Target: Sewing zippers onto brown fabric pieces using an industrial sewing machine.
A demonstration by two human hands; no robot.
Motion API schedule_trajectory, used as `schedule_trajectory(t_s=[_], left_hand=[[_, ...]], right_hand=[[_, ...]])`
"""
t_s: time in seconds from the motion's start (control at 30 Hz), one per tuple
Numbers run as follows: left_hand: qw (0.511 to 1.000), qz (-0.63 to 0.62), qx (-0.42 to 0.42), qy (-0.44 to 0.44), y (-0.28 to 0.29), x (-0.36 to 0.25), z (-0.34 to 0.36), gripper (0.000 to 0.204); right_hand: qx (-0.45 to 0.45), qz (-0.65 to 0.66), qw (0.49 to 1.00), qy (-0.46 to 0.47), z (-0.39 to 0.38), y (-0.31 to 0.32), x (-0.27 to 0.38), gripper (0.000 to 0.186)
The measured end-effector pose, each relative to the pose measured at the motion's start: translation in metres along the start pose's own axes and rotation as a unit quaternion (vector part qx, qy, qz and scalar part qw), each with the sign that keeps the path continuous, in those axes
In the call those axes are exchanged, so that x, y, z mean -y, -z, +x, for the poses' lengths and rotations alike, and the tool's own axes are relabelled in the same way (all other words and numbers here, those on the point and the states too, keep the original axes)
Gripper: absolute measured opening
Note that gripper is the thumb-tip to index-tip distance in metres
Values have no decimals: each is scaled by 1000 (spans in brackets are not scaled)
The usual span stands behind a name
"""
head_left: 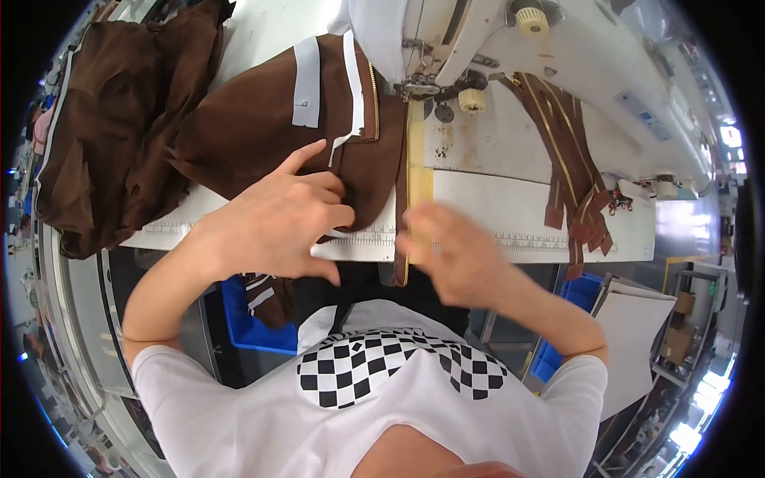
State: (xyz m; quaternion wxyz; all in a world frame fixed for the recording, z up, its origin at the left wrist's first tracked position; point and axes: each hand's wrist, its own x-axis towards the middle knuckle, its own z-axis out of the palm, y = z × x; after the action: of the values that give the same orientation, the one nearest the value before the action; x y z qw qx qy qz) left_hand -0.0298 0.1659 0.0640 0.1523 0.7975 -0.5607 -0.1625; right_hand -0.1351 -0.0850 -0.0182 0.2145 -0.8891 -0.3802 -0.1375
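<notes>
My left hand (279, 219) rests on a brown fabric piece (255, 111), index finger stretched out, thumb apart and the other fingers bent. A grey strip (307, 80), a white strip (351, 80) and a length of gold-toothed zipper (373, 95) lie on that piece. From the sewing machine's presser foot (420, 86), a brown zipper tape (402, 167) with gold teeth runs toward me and hangs over the table's front edge. My right hand (450, 251) is beside this tape, smeared by motion; whether its fingers grip the tape cannot be made out.
A heap of brown fabric (119, 119) covers the table's left side. Several brown zippers (566, 143) lie at the right, some ends over the edge. A ruler scale (518, 239) runs along the front edge. Blue bins (263, 334) stand below, one with brown pieces.
</notes>
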Motion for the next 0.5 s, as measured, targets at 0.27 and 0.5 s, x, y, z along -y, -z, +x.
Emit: schedule_trajectory(t_s=[0.27, 0.5], left_hand=[[919, 257, -293, 54, 49, -16, -12, 4], [970, 28, -235, -59, -67, -54, 0, 7]], right_hand=[[-71, -49, 992, 97, -4, -6, 14, 23], [-48, -43, 990, 128, -9, 0, 17, 22]])
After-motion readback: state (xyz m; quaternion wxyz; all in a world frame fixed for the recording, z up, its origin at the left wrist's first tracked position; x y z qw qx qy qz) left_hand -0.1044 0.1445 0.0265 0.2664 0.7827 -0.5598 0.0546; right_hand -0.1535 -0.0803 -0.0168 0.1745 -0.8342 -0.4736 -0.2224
